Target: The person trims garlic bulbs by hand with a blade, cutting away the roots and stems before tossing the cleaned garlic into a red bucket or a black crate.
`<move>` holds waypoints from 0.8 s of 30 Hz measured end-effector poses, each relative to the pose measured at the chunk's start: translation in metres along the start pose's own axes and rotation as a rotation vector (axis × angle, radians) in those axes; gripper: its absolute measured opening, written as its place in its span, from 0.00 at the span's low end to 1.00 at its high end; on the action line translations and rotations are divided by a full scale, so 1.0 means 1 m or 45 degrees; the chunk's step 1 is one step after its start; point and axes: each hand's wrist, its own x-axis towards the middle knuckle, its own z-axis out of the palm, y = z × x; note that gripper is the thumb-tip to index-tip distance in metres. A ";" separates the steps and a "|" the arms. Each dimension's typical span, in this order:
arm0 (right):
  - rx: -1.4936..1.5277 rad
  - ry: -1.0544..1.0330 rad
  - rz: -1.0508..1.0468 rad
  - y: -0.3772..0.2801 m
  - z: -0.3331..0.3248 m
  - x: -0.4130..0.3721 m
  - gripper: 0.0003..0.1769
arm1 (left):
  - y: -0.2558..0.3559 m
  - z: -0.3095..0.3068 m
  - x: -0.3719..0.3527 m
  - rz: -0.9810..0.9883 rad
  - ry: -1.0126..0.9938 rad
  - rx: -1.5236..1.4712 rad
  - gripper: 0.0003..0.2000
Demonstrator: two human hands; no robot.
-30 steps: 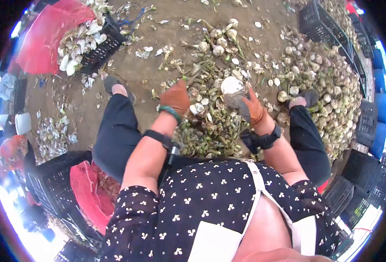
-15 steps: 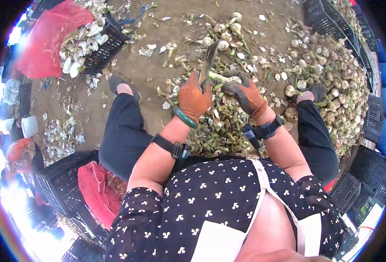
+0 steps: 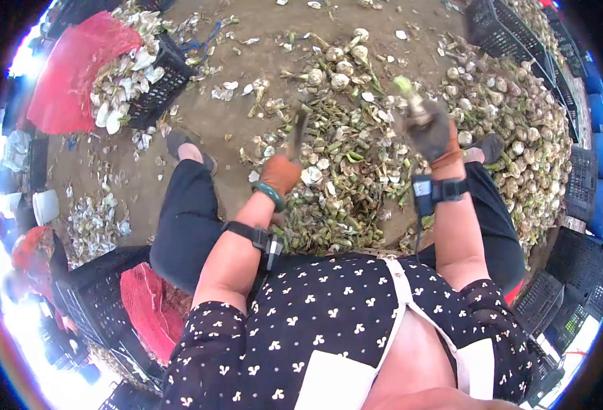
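My left hand (image 3: 279, 173), in an orange work glove with a green bangle at the wrist, is closed around a knife (image 3: 299, 131) whose blade points up and away from me. Further out on the right, my right hand (image 3: 437, 137) wears an orange glove with dark fingers. It grips a garlic bulb (image 3: 417, 115), its short green stem sticking out on the far side; motion blurs them. Between the hands lies a heap of cut stems and skins (image 3: 349, 164). Just beyond it sit several garlic bulbs with stems (image 3: 340, 74).
A large pile of garlic bulbs (image 3: 520, 137) spreads past my right foot. At the left stands a black crate (image 3: 161, 82) of peelings, with red netting (image 3: 76, 72) beside it. Another black crate (image 3: 96, 287) is by my left thigh. Black crates (image 3: 506, 31) also stand beyond the pile.
My right hand has moved outward to the right with the garlic bulb, away from the knife. My left hand has drawn slightly back and left, still holding the knife.
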 end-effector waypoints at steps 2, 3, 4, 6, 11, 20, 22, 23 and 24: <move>-0.305 0.051 -0.175 -0.026 -0.002 -0.001 0.17 | 0.008 0.003 0.003 -0.058 0.057 -0.044 0.16; -0.431 -0.034 -0.169 -0.030 -0.010 0.005 0.18 | 0.021 -0.003 -0.002 -0.007 0.128 -0.354 0.16; -0.435 -0.026 -0.159 -0.025 -0.003 0.000 0.18 | 0.031 -0.008 -0.009 0.031 0.200 -0.662 0.16; -0.967 -0.203 -0.148 -0.002 0.019 -0.008 0.17 | 0.045 -0.015 -0.003 -0.006 0.103 -0.935 0.16; -1.452 -0.677 -0.226 0.036 0.052 -0.029 0.21 | 0.062 -0.022 -0.001 -0.240 -0.399 -2.097 0.15; -1.644 -0.487 -0.236 0.053 0.027 -0.028 0.18 | 0.064 -0.013 0.000 0.019 0.257 -1.125 0.13; -1.057 -0.108 0.218 0.031 0.026 -0.031 0.16 | 0.010 -0.005 0.033 0.192 0.411 0.531 0.11; -1.071 0.137 0.064 0.019 0.010 -0.022 0.14 | 0.006 -0.008 0.034 0.206 0.422 0.527 0.11; -1.295 -0.112 -0.405 -0.002 -0.042 -0.007 0.13 | 0.002 -0.008 0.028 0.252 0.465 0.520 0.14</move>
